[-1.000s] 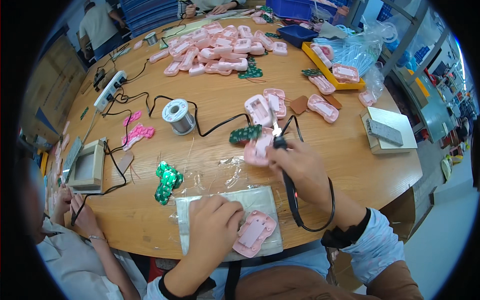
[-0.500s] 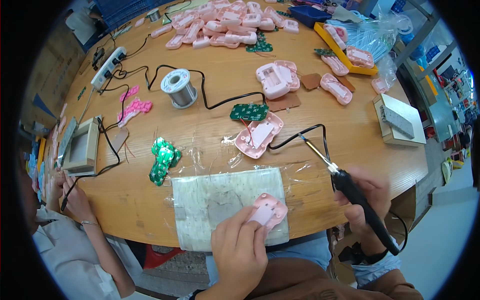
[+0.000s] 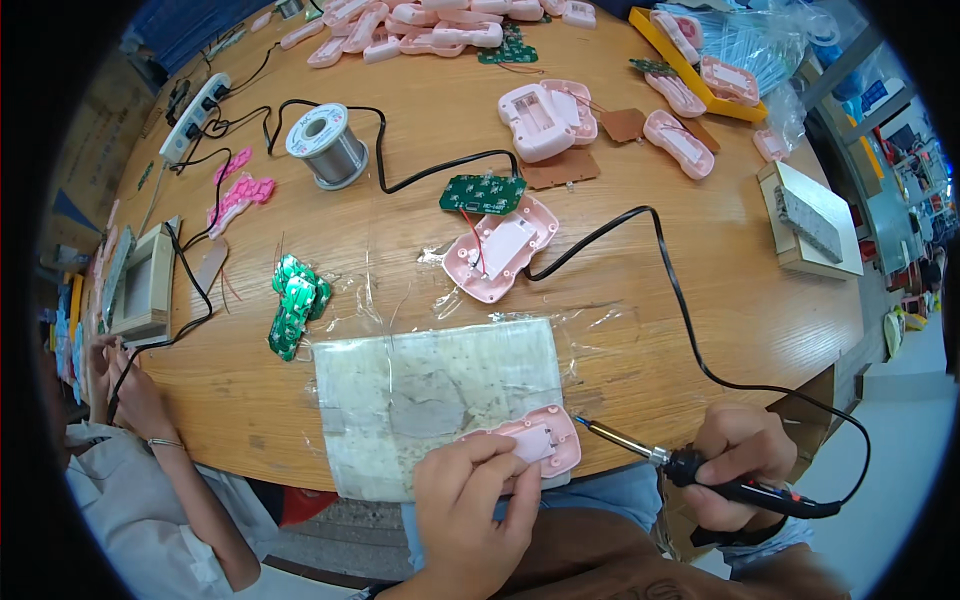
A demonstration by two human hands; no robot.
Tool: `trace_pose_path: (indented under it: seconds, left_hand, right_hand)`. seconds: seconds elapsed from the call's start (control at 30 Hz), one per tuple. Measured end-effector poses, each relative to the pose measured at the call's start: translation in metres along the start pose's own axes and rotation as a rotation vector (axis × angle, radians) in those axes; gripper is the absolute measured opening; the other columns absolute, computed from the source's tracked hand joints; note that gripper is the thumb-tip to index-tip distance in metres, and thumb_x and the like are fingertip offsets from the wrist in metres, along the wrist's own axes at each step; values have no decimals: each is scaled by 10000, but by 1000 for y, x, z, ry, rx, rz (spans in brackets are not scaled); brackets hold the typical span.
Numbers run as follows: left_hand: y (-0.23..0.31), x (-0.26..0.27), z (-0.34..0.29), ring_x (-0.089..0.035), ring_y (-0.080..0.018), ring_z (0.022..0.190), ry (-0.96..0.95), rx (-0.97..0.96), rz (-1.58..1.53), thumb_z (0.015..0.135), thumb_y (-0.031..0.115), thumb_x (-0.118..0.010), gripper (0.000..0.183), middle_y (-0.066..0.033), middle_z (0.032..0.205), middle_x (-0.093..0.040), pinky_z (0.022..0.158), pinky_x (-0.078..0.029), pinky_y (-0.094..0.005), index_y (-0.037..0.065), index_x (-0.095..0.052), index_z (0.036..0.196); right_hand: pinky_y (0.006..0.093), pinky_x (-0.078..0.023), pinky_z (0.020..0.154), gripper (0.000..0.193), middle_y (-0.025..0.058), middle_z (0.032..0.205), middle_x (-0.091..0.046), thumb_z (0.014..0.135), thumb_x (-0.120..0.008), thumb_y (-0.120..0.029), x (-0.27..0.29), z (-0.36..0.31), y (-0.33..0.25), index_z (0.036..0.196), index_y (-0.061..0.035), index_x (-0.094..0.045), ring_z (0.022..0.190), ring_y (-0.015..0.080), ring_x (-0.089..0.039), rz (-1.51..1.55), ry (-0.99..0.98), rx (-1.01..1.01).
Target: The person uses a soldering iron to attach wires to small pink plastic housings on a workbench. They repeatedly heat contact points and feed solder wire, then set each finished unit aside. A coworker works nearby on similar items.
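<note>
My left hand [image 3: 474, 500] is closed on a pink plastic shell [image 3: 563, 452], which rests open side up at the front edge of a worn, film-covered pad [image 3: 390, 400]. A pale rectangle and small metal contacts show inside the shell. My right hand [image 3: 745, 460] grips a black-handled soldering iron [image 3: 622, 441]. The iron's tip points left, close to the shell's right rim; whether they touch I cannot tell. Beyond the pad lies another pink shell [image 3: 500, 262], joined by a red wire to a green circuit board [image 3: 482, 193].
A solder wire spool [image 3: 327, 150], green boards [image 3: 294, 310] and a power strip [image 3: 195, 118] stand left. Pink shells [image 3: 440, 35] are heaped at the back, with a yellow tray [image 3: 690, 75] beside them. The iron's cord [image 3: 690, 330] crosses the right side. A co-worker's hand [image 3: 140, 400] is at far left.
My right hand has turned and lowered the soldering iron, bringing its tip from over the table to beside the held shell. The shell has tilted slightly in my left hand. The view has shifted.
</note>
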State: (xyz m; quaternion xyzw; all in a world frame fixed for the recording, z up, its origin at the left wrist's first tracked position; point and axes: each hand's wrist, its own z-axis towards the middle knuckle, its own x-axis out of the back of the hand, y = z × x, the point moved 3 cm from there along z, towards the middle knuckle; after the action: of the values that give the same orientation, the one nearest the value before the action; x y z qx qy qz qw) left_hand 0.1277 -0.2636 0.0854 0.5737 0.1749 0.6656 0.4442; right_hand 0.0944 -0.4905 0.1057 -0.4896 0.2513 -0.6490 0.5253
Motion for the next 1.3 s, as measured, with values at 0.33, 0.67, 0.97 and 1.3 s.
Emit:
trace_pose_path:
  seconds: [0.33, 0.67, 0.97, 1.3]
  left_hand:
    - [-2, 3, 1, -609, -294, 882, -33, 36, -11, 750, -3, -744, 162, -112, 987, -667, 775, -474, -367, 16, -646, 877]
    - [-2, 4, 3, -607, -292, 870, -38, 36, -15, 744, -13, -740, 155, -102, 966, -664, 767, -472, -365, 23, -652, 866]
    - [-1, 3, 3, -597, -291, 850, -48, 9, -4, 753, -11, -734, 147, -104, 971, -655, 753, -462, -372, 15, -644, 866]
    - [0, 3, 3, -592, -292, 866, -65, 20, 7, 762, -6, -727, 132, -106, 969, -650, 765, -458, -372, 12, -645, 864]
  right_hand:
    - [291, -330, 392, 199, 27, 612, -481, 670, -771, -54, -10, 13, -4, 796, -82, -619, 452, 164, -472, -21, -138, 11]
    - [289, -328, 381, 179, 22, 598, -448, 642, -743, -26, -15, 22, -7, 752, -75, -610, 442, 164, -464, -66, -177, 31]
    - [294, -331, 380, 175, 31, 599, -451, 648, -738, -21, -14, 24, -8, 743, -68, -599, 446, 168, -474, -80, -210, 33]
    - [304, -332, 389, 195, 46, 592, -461, 686, -753, -21, -10, 18, -5, 784, -55, -588, 445, 183, -479, -8, -152, -9]
